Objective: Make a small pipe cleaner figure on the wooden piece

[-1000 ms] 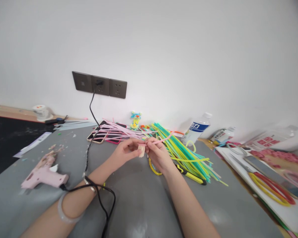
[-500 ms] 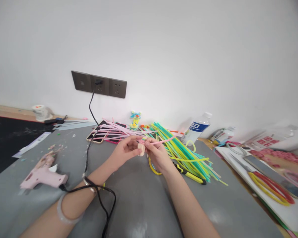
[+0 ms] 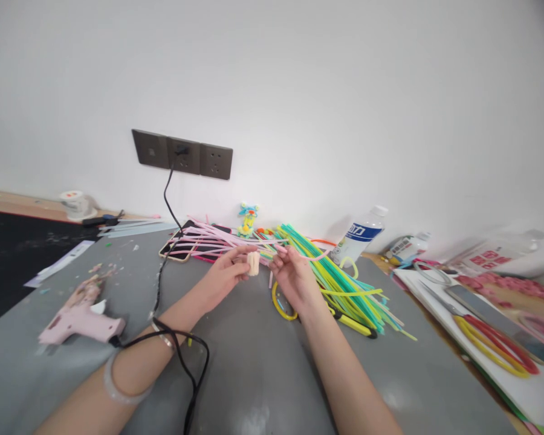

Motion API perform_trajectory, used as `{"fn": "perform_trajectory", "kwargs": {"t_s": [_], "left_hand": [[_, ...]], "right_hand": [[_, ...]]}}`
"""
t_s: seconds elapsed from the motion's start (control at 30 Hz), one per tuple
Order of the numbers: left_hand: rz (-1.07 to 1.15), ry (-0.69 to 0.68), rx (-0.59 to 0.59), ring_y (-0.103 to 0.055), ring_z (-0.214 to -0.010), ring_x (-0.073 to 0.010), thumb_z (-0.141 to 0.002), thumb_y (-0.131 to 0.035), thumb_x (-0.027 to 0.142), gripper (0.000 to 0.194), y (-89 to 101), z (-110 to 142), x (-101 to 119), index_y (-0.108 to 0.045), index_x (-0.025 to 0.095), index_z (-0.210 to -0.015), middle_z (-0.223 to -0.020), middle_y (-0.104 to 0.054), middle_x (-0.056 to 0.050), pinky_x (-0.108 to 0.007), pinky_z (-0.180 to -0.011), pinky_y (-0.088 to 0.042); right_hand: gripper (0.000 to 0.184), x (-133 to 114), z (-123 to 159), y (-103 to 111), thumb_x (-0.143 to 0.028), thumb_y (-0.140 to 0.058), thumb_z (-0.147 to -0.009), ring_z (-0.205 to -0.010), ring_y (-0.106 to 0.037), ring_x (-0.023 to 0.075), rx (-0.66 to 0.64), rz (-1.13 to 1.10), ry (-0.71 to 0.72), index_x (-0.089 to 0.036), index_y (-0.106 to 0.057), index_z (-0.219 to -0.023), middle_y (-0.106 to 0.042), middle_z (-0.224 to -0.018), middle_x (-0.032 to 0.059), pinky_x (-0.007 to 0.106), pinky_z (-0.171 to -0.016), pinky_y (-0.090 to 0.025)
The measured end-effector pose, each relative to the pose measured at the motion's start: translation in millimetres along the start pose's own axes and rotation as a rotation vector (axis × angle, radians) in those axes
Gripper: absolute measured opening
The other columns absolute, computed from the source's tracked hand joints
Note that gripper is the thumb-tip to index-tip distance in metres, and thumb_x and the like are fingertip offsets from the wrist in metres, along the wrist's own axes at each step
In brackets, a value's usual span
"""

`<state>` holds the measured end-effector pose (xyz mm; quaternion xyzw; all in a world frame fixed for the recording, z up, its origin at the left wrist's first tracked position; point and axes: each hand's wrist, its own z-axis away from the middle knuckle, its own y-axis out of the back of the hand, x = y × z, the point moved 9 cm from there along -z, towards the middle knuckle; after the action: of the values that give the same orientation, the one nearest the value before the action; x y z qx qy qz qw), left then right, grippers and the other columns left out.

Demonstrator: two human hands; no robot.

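Observation:
Above the middle of the grey table, my left hand pinches a small cream-coloured ridged piece between thumb and fingers. A short gap to its right, my right hand is closed on a pink pipe cleaner, whose free end trails off to the right. Behind the hands lie a spread of pink pipe cleaners and a large bundle of green, teal and yellow ones. Near my right wrist rests a yellow ring-shaped loop, partly covered by the hand.
A pink glue gun lies at left; its black cord crosses my left forearm to the wall socket. Further right are a yellow cutter, a bottle and scissors. A small colourful figure stands by the wall.
My hands have moved apart. The pink pipe cleaner has come away from the cream piece with my right hand, while my left hand keeps the piece, now slightly further left and higher.

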<state>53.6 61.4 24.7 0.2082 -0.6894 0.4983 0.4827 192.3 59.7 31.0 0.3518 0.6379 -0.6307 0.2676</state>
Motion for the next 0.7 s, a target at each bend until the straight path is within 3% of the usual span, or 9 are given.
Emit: {"fn": "perform_trajectory", "kwargs": {"t_s": [0.17, 0.3, 0.47, 0.7], "left_hand": [[0.047, 0.055, 0.014, -0.054, -0.072, -0.0103, -0.075, -0.069, 0.02, 0.03, 0.5, 1, -2, -0.071, 0.026, -0.104, -0.085, -0.064, 0.001, -0.022, -0.063, -0.038], [0.017, 0.011, -0.01, -0.056, -0.075, -0.0116, -0.075, -0.073, 0.023, 0.03, -1.2, 0, 0, -0.071, 0.024, -0.104, -0.094, -0.071, -0.002, -0.023, -0.065, -0.037], [-0.071, -0.046, 0.08, -0.06, -0.079, -0.015, -0.068, -0.081, 0.025, 0.03, 9.1, -2, 4, -0.075, 0.019, -0.097, -0.092, -0.074, -0.005, -0.025, -0.067, -0.039], [-0.184, -0.106, 0.076, -0.065, -0.086, -0.0194, -0.073, -0.079, 0.031, 0.031, 13.3, -3, 7, -0.075, 0.018, -0.101, -0.094, -0.077, -0.007, -0.028, -0.074, -0.043]], "right_hand": [[0.034, -2, 5, -8, -0.041, -0.089, -0.059, -0.064, -0.06, 0.0117, -0.007, 0.066, 0.019, -0.023, -0.062, -0.068, -0.065, -0.066, -0.0034, 0.025, -0.069, -0.051], [0.033, -2, 10, -18, -0.044, -0.086, -0.063, -0.061, -0.065, 0.0158, -0.063, 0.2, 0.071, -0.022, -0.062, -0.07, -0.07, -0.065, -0.001, 0.031, -0.071, -0.054], [0.03, -6, 12, -20, -0.043, -0.082, -0.069, -0.065, -0.07, 0.0206, -0.071, 0.359, 0.147, -0.022, -0.061, -0.074, -0.073, -0.066, 0.0015, 0.038, -0.079, -0.055], [0.028, -9, 13, -23, -0.043, -0.081, -0.07, -0.066, -0.07, 0.0216, -0.074, 0.426, 0.156, -0.023, -0.062, -0.073, -0.074, -0.068, 0.0019, 0.038, -0.075, -0.056]]}}
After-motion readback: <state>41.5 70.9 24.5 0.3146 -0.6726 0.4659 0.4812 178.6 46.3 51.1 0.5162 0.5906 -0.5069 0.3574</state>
